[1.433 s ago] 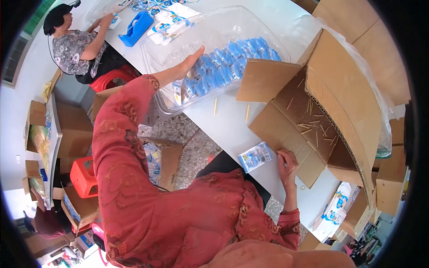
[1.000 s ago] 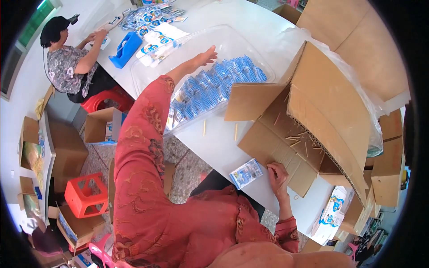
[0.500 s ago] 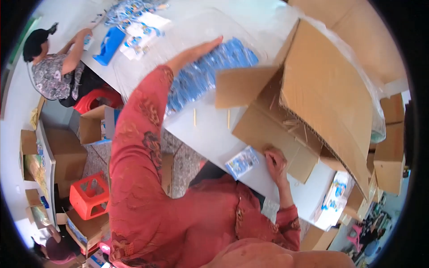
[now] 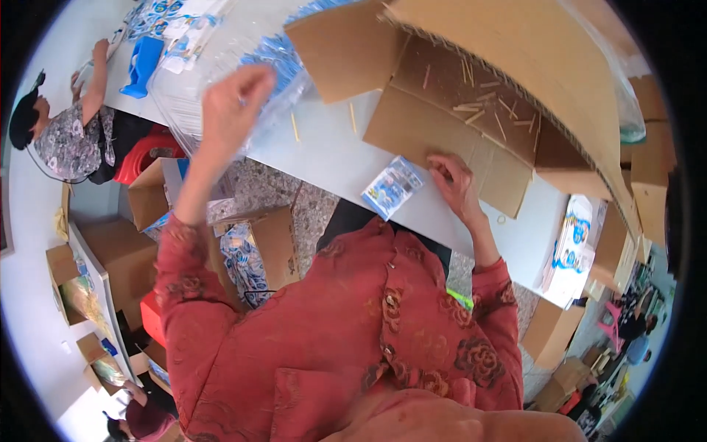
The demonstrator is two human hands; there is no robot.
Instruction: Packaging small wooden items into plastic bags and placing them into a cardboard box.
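My left hand [image 4: 237, 107] is raised above the table beside a clear plastic bag of blue packets [image 4: 272, 62]. Its fingers curl toward the thumb, slightly blurred, and whatever they may hold does not show. Near the table's front edge, my right hand [image 4: 455, 184] is closed with bent fingers, next to a cardboard flap; anything inside it is hidden. Just left of it lies a blue and white printed packet [image 4: 392, 187]. A large open cardboard box [image 4: 508, 37] lies on its side, with several thin pale sticks [image 4: 479, 103] inside.
Two thin sticks [image 4: 296, 127] lie on the white table [image 4: 328, 158]. Flat printed sheets [image 4: 571, 247] are at the right edge. A blue holder [image 4: 142, 66] stands at far left, near a seated person [image 4: 74, 144]. An open carton of packets [image 4: 254, 254] sits below the table.
My left hand has drawn back from the bag of blue packets, toward me and to the left. The view has shifted, showing more of the box's inside. My right hand stays by the flap.
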